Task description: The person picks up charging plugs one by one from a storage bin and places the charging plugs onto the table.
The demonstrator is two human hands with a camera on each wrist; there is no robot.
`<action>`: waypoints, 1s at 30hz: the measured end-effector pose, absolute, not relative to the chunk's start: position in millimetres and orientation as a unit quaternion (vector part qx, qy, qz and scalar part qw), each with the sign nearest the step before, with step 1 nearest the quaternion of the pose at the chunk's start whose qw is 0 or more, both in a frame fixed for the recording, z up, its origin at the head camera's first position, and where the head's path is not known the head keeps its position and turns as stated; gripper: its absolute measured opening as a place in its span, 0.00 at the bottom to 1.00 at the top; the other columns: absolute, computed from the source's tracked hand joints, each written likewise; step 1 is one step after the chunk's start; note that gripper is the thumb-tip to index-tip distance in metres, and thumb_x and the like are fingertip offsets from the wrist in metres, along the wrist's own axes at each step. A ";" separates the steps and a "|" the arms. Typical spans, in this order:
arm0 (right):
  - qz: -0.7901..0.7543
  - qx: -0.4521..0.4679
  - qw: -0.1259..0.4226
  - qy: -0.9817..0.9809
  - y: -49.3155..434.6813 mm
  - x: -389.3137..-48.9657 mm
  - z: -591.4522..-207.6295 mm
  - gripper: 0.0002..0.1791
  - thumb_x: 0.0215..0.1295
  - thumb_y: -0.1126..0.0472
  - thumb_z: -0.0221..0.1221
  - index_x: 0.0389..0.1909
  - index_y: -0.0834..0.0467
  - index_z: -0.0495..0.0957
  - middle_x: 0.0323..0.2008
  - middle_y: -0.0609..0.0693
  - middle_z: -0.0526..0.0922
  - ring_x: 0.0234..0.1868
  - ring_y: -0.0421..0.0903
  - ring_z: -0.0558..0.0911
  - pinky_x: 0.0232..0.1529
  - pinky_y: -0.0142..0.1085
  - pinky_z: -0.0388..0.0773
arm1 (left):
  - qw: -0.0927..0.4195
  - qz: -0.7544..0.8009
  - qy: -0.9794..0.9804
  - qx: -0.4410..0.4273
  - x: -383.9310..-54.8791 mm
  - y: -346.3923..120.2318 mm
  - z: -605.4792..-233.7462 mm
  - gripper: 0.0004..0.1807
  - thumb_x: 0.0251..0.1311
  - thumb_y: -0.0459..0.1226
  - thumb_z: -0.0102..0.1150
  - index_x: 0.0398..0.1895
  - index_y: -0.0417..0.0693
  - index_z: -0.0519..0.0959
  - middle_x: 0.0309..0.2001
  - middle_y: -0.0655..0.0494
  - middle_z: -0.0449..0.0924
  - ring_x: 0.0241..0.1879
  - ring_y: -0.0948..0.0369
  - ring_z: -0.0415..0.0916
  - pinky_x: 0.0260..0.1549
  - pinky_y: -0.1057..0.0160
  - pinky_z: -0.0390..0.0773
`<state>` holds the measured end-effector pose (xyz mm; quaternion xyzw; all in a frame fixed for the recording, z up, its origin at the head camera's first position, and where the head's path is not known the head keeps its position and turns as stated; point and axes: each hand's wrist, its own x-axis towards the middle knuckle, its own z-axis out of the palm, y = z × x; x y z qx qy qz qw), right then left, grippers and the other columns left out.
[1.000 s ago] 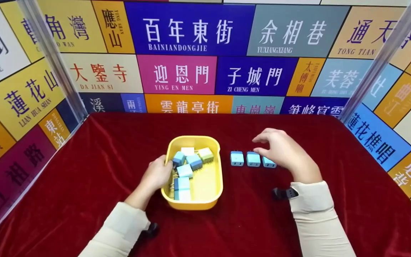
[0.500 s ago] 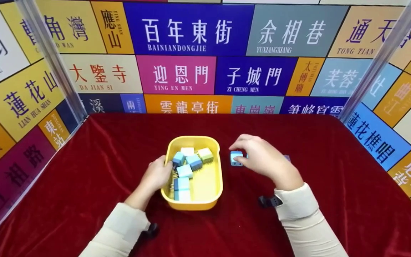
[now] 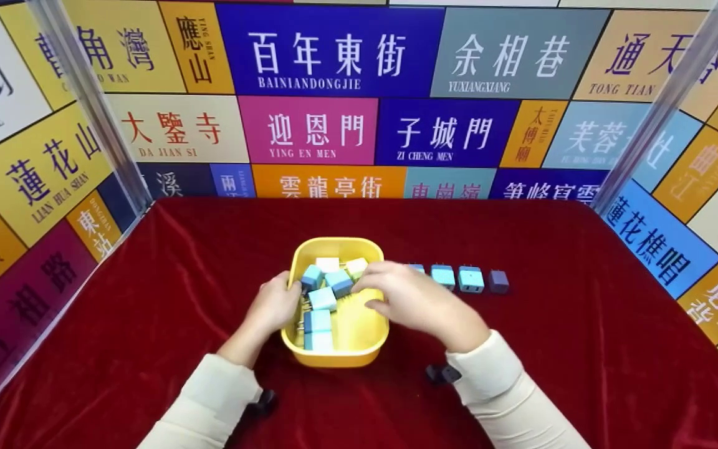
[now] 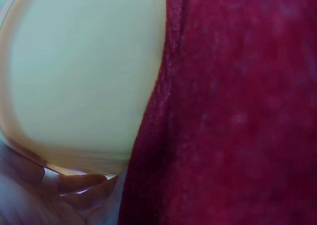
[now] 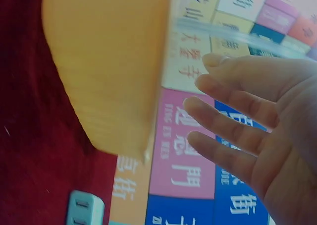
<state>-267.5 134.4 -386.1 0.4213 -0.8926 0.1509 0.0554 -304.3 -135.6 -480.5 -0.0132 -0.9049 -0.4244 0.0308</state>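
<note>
My left hand [image 3: 279, 302] grips the left wall of a yellow plastic tub [image 3: 359, 358], its fingers at the rim in the left wrist view too. Inside the tub lie several charger plugs [image 3: 323, 299], light blue, dark blue and pale, mostly toward its left and far side. Over the tub's right rim reaches my right hand [image 3: 418, 302], fingers parted and slightly bent. The right wrist view shows that hand [image 5: 247, 121] holding nothing, beside the tub's outer wall [image 5: 104, 71]. Its fingers partly cover a pale green-white plug [image 3: 356, 267] in the head view.
Right of the tub, a row of charger plugs stands on the red velvet cloth [image 3: 558, 349]: teal-and-blue ones [image 3: 470, 279] and a dark purple one [image 3: 498, 282] at the right end. My right hand partly covers the leftmost. Printed panels [image 3: 315, 131] wall in the back and sides.
My right hand has moved left from above the row of plugs to the tub's right rim. The dark plug at the row's right end is now uncovered. The left hand and tub stayed put.
</note>
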 end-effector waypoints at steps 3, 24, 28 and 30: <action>0.140 0.442 0.052 -0.884 124.4 -265.0 -394.5 0.14 0.67 0.64 0.72 0.53 0.56 0.89 0.52 0.50 0.86 0.55 0.48 0.84 0.60 0.42 0.82 | 0.041 -0.420 -0.906 -0.024 -312.2 -139.6 -491.9 0.20 0.78 0.42 0.47 0.55 0.37 0.81 0.46 0.39 0.84 0.46 0.47 0.81 0.51 0.46 0.81; 0.194 0.481 -0.032 -0.855 88.3 -267.2 -434.7 0.11 0.63 0.62 0.76 0.45 0.58 0.92 0.43 0.50 0.90 0.46 0.46 0.87 0.51 0.31 0.81 | 0.013 -0.408 -0.913 0.001 -290.8 -131.9 -464.5 0.20 0.79 0.40 0.46 0.60 0.35 0.80 0.47 0.40 0.84 0.48 0.49 0.80 0.54 0.46 0.80; 0.180 0.462 -0.014 -0.868 82.4 -267.0 -437.3 0.10 0.60 0.61 0.77 0.41 0.57 0.92 0.40 0.47 0.90 0.42 0.42 0.86 0.48 0.30 0.81 | 0.015 -0.413 -0.910 0.001 -291.5 -131.1 -464.6 0.19 0.79 0.40 0.47 0.58 0.36 0.80 0.45 0.41 0.84 0.46 0.49 0.80 0.53 0.47 0.81; 0.174 0.453 -0.017 -0.874 81.5 -267.2 -437.7 0.09 0.59 0.60 0.77 0.40 0.56 0.92 0.39 0.46 0.91 0.41 0.40 0.86 0.46 0.30 0.82 | 0.017 -0.417 -0.909 0.002 -291.8 -130.3 -464.9 0.18 0.79 0.40 0.47 0.58 0.36 0.80 0.45 0.41 0.84 0.46 0.49 0.80 0.52 0.47 0.81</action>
